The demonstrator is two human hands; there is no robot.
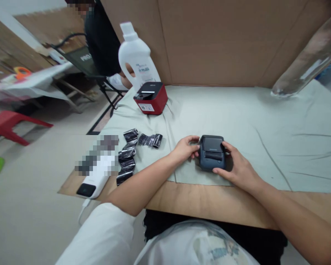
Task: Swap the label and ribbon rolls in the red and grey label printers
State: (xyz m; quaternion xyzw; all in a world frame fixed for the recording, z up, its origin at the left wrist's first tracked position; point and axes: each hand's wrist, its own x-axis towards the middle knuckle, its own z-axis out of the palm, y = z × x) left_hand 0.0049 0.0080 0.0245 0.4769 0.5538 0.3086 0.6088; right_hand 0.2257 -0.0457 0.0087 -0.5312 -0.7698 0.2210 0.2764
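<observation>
A small dark portable label printer (212, 154) lies on the pale green cloth near the table's front edge, its lid and paper slot facing up. My left hand (186, 147) is at its left side, fingers bent against the casing. From the right, my right hand (238, 165) curls round the printer, thumb at the lower front corner and fingers along the upper right edge. To the left of my left hand are several black rolls in clear wrapping (128, 152), and one more black roll (156, 140) lies by them.
A red-and-black boxy device (151, 99) stands before a white jug (139, 55) at the back left. A white power bank (95, 182) with a cable lies at the left corner. Cardboard (209, 40) walls the back. A seated person (102, 40) and a red stool (13, 123) are beyond.
</observation>
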